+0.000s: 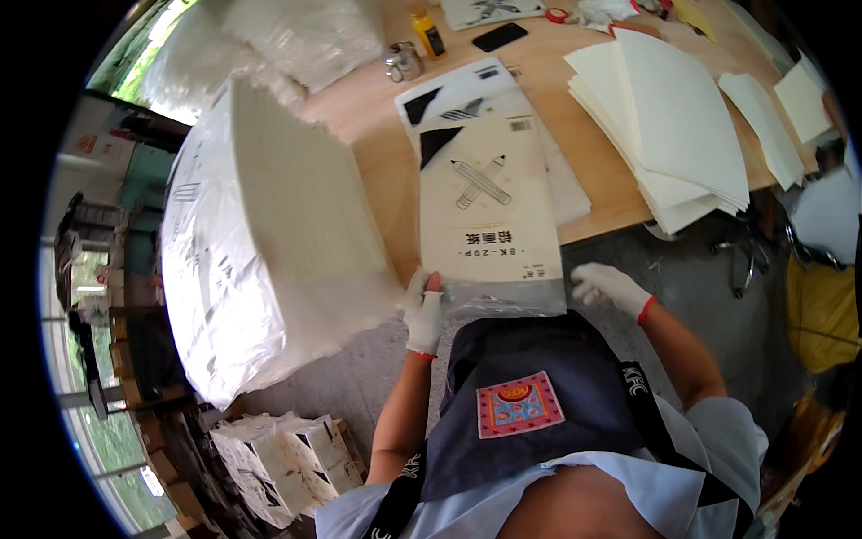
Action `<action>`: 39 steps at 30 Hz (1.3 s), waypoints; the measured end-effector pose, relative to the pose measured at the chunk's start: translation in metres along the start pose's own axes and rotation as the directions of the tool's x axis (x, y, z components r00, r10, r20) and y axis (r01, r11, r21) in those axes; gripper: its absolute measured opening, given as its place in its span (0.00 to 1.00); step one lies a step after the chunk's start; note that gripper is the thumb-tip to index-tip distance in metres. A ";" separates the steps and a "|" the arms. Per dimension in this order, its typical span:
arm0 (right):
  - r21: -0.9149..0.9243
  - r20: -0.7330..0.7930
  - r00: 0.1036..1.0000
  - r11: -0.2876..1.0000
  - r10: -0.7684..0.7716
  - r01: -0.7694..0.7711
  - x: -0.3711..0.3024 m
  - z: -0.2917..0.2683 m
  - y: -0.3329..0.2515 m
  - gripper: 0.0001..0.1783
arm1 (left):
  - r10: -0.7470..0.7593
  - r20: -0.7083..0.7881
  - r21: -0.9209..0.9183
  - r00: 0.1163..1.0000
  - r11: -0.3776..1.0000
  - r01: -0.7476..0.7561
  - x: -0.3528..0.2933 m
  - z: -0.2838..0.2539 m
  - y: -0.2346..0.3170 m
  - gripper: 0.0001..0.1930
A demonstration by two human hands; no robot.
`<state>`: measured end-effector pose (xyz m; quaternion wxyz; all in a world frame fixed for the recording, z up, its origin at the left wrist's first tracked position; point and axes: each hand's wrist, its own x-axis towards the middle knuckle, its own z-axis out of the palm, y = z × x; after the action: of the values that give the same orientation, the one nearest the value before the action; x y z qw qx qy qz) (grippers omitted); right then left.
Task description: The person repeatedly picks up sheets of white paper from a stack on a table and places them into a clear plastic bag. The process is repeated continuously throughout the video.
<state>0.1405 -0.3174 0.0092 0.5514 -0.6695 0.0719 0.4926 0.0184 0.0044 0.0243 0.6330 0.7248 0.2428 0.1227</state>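
Observation:
A clear plastic pack of cream paper [485, 229], printed with crossed pencils and a black corner, lies at the table's near edge. Its loose plastic end hangs toward my apron. My left hand [424, 313], in a white knit glove with the thumb tip bare, grips this pack at its lower left corner. Just off the lower right corner is my gloved right hand [611, 287], fingers loosely bent and apart, holding nothing I can see. Beneath the pack, a similar white pack [566, 184] shows at the top and right.
To the left stands a tall stack of paper [305, 198] in plastic wrap. Fanned white sheets [678, 117] lie at right. Farther back are a phone [500, 36], a yellow bottle [428, 34] and a metal container [406, 61]. Bundled packs [287, 463] sit at lower left.

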 end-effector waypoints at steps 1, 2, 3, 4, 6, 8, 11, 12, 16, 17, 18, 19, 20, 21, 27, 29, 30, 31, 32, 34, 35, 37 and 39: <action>0.101 0.013 0.988 0.984 -0.151 0.149 0.012 0.005 0.005 0.18 | 0.035 0.020 -0.026 0.999 0.999 -0.034 -0.001 0.010 0.046 0.10; 0.200 0.025 0.952 0.935 -0.304 0.293 0.032 0.016 0.015 0.20 | 0.176 0.082 0.047 0.981 0.982 -0.180 0.002 0.013 0.076 0.09; 0.301 0.031 0.893 0.856 -0.450 0.421 0.048 0.028 0.018 0.21 | 0.306 0.148 0.118 0.940 0.939 -0.324 0.003 0.013 0.104 0.09; 0.506 0.196 0.869 0.806 -0.455 0.308 0.043 0.047 0.001 0.23 | 0.341 0.175 0.278 0.924 0.883 -0.378 -0.003 0.010 0.131 0.08; 0.661 0.323 0.815 0.731 -0.481 0.170 0.035 0.085 -0.028 0.24 | 0.475 0.261 0.396 0.841 0.741 -0.542 -0.021 -0.002 0.184 0.08; 0.652 0.342 0.791 0.735 -0.507 0.189 0.057 0.098 -0.037 0.26 | 0.641 0.304 0.420 0.705 0.573 -0.703 -0.044 -0.025 0.227 0.08; 0.593 0.292 0.740 0.722 -0.606 0.357 0.030 0.138 -0.131 0.23 | 0.760 -0.156 0.329 0.631 0.642 -0.693 -0.081 -0.087 0.221 0.07; 0.463 0.341 0.696 0.757 -0.632 0.460 0.032 0.152 -0.167 0.23 | 0.718 -0.347 0.149 0.603 0.677 -0.720 -0.092 -0.113 0.225 0.12; 0.180 0.468 0.485 0.617 -0.739 0.766 -0.007 0.229 -0.299 0.20 | 0.606 -0.788 0.521 0.107 0.750 -0.407 -0.066 -0.193 0.262 0.22; 0.157 0.477 0.437 0.563 -0.763 0.812 -0.012 0.245 -0.314 0.22 | 0.399 -0.902 0.277 0.165 0.829 -0.486 -0.054 -0.196 0.275 0.21; 0.058 0.479 0.447 0.535 -0.756 0.843 -0.014 0.258 -0.320 0.23 | 0.432 -0.870 0.296 0.240 0.845 -0.446 -0.052 -0.217 0.268 0.22; -0.036 0.486 0.453 0.501 -0.747 0.865 -0.016 0.271 -0.325 0.25 | 0.459 -0.834 0.325 0.307 0.857 -0.400 -0.051 -0.252 0.251 0.22; -0.120 0.501 0.456 0.463 -0.736 0.878 -0.017 0.283 -0.327 0.27 | 0.514 -0.778 0.405 0.362 0.850 -0.336 -0.057 -0.285 0.226 0.21; -0.237 0.461 0.468 0.403 -0.754 0.884 -0.017 0.285 -0.327 0.29 | 0.501 -0.739 0.428 0.451 0.866 -0.259 -0.054 -0.319 0.195 0.18; 0.000 0.513 0.434 0.506 -0.740 0.863 -0.009 0.251 -0.278 0.25 | 0.387 -0.897 0.292 0.211 0.880 -0.374 -0.042 -0.249 0.063 0.26; 0.042 0.560 0.482 0.604 -0.674 0.796 0.023 0.224 -0.227 0.19 | 0.144 -0.927 0.064 0.347 0.971 -0.230 -0.036 -0.190 0.015 0.32; -0.040 0.609 0.563 0.688 -0.558 0.725 0.023 0.214 -0.201 0.16 | 0.136 -0.852 0.006 0.505 0.968 -0.251 -0.044 -0.166 -0.023 0.31; -0.202 0.584 0.673 0.722 -0.453 0.661 0.028 0.201 -0.172 0.14 | 0.123 -0.744 -0.061 0.657 0.966 -0.250 -0.049 -0.141 -0.060 0.29; -0.210 0.580 0.747 0.827 -0.325 0.522 0.043 0.180 -0.137 0.14 | 0.107 -0.597 -0.131 0.795 0.965 -0.228 -0.046 -0.110 -0.096 0.28; -0.394 0.466 0.798 0.718 -0.381 0.573 0.053 0.145 -0.076 0.19 | 0.164 -0.088 0.126 0.983 0.980 -0.152 -0.024 -0.056 -0.141 0.10; -0.556 0.401 0.805 0.583 -0.437 0.593 0.051 0.127 -0.057 0.21 | 0.250 0.090 0.316 0.964 0.911 -0.266 -0.014 -0.010 -0.077 0.05; -0.588 0.353 0.889 0.669 -0.293 0.454 0.021 0.108 -0.053 0.20 | 0.355 0.345 0.427 0.869 0.765 -0.481 0.013 0.026 -0.032 0.10; -0.475 0.187 0.955 0.829 -0.232 0.294 0.012 0.089 -0.027 0.19 | 0.382 0.366 0.471 0.849 0.711 -0.523 0.054 0.069 -0.016 0.11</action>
<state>0.1123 -0.2294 0.0267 0.4258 -0.7611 -0.1842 0.4533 0.0946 -0.0264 -0.0097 0.3699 0.9225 0.0021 0.1100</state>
